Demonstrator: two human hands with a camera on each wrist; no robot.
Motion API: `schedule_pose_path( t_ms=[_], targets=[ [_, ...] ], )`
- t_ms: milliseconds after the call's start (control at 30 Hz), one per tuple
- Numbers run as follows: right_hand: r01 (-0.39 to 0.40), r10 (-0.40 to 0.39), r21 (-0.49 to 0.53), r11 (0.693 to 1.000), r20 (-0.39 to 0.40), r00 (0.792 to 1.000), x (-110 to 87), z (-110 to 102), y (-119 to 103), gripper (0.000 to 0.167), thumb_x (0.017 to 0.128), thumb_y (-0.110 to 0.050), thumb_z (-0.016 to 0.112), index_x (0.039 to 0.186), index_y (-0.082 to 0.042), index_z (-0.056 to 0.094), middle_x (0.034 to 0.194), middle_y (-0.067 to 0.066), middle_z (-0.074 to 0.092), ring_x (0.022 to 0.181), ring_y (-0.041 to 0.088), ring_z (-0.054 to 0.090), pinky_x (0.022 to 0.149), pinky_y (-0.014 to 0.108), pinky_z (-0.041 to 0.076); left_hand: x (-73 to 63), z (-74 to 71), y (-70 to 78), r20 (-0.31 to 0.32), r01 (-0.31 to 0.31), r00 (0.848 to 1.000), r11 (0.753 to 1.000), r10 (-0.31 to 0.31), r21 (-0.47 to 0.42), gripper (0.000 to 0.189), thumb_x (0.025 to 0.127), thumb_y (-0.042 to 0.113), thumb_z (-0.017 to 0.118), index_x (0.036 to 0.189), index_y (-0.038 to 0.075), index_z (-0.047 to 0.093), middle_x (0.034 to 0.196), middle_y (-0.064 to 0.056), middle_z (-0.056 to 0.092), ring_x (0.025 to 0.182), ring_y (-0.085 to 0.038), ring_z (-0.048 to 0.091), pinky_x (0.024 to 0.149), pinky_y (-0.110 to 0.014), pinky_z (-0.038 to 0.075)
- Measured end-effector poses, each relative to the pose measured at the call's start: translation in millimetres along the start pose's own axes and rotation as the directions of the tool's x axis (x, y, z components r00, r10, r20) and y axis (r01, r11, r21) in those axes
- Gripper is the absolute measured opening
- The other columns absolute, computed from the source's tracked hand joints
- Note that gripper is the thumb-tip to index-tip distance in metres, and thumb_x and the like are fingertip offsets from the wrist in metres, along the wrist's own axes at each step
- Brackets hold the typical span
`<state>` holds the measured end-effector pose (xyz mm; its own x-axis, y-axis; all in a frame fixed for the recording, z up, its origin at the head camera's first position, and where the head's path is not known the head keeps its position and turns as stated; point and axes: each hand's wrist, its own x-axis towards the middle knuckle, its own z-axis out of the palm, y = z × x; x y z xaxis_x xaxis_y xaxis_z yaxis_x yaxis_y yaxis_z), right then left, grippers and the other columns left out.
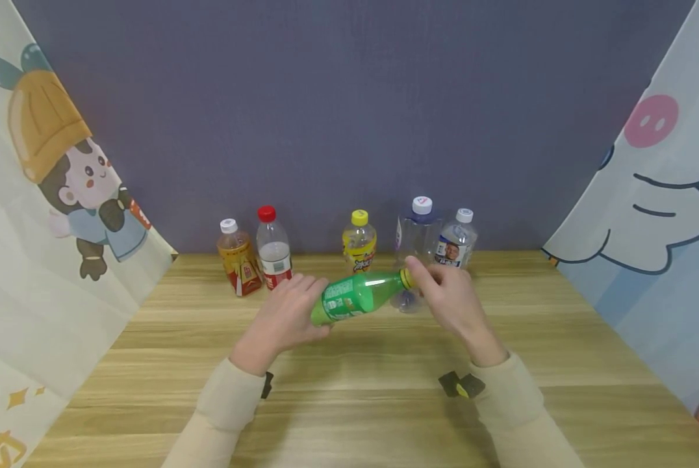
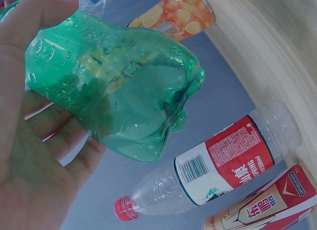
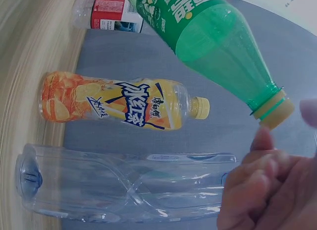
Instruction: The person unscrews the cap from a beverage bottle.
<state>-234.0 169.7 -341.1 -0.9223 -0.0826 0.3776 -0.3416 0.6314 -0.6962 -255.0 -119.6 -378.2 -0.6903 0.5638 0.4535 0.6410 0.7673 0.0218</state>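
Observation:
A green plastic soda bottle is held above the table, tilted so its capped neck points right and up in the head view. My left hand grips it round the lower body, thumb on one side and fingers on the other. In the left wrist view, droplets dot the bottle's clear green base end. At the neck, the yellow cap is on the bottle. My right hand is at this cap, an index fingertip against its edge. The thumb stands a little apart from the cap in the right wrist view.
Along the back of the wooden table stand a carton-like drink bottle, a red-capped bottle, a yellow-capped iced tea bottle, a large clear bottle and a white-capped bottle. A grey-blue wall rises behind them.

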Motion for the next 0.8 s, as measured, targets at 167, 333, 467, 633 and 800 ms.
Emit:
schedule_pose_path(
  t_ms=[167, 333, 467, 633, 800],
  targets=[
    [-0.075, 0.075, -0.015, 0.997, 0.015, 0.997, 0.5, 0.2, -2.1, 0.068, 0.105, -0.059, 0.039, 0.061, -0.01, 0.058, 0.054, 0.0, 0.048, 0.049, 0.018, 0.041, 0.048, 0.031, 0.036, 0.2, 0.2, 0.3, 0.0, 0.0, 1.0, 1.0, 0.0, 0.012, 0.075, 0.066, 0.036, 0.092, 0.126, 0.002, 0.063, 0.114, -0.008, 0.069, 0.099, -0.023, 0.06, 0.089, -0.04, 0.052],
    [-0.048, 0.048, 0.0, 0.999, 0.015, 0.999, 2.3, 3.7, 0.3, 0.065, 0.104, -0.055, 0.045, 0.06, -0.01, 0.055, 0.053, -0.001, 0.045, 0.05, 0.016, 0.038, 0.047, 0.029, 0.033, 0.8, 0.0, 0.7, 0.001, -0.004, 1.0, 1.0, 0.004, 0.023, 0.075, 0.066, 0.036, 0.092, 0.127, 0.003, 0.063, 0.115, -0.009, 0.069, 0.1, -0.023, 0.061, 0.09, -0.04, 0.052],
    [0.003, -0.003, -0.012, 1.0, -0.011, 1.0, 3.6, 5.4, 1.6, 0.059, 0.105, -0.049, 0.049, 0.06, -0.012, 0.052, 0.055, -0.002, 0.045, 0.052, 0.017, 0.04, 0.049, 0.03, 0.034, 0.9, -0.4, 0.8, -0.001, -0.003, 1.0, 1.0, 0.003, 0.025, 0.075, 0.066, 0.036, 0.092, 0.127, 0.003, 0.063, 0.114, -0.008, 0.069, 0.1, -0.023, 0.061, 0.09, -0.04, 0.052],
    [0.047, -0.047, -0.028, 0.999, -0.025, 0.999, 4.5, 5.7, 3.4, 0.053, 0.105, -0.043, 0.053, 0.062, -0.012, 0.051, 0.058, 0.0, 0.046, 0.054, 0.018, 0.042, 0.05, 0.031, 0.036, 1.0, -0.3, 0.5, -0.007, -0.003, 1.0, 1.0, 0.003, 0.029, 0.074, 0.065, 0.035, 0.092, 0.125, 0.003, 0.063, 0.113, -0.009, 0.069, 0.099, -0.023, 0.061, 0.089, -0.04, 0.052],
    [0.081, -0.081, -0.033, 0.996, 0.008, 0.997, 4.6, 4.8, 4.1, 0.045, 0.104, -0.038, 0.054, 0.071, -0.009, 0.059, 0.061, 0.001, 0.048, 0.056, 0.018, 0.044, 0.052, 0.031, 0.038, 0.6, -1.0, 0.1, -0.013, 0.003, 1.0, 1.0, -0.002, 0.023, 0.076, 0.064, 0.035, 0.093, 0.126, 0.002, 0.063, 0.114, -0.01, 0.069, 0.1, -0.024, 0.061, 0.09, -0.042, 0.052]
  ],
)
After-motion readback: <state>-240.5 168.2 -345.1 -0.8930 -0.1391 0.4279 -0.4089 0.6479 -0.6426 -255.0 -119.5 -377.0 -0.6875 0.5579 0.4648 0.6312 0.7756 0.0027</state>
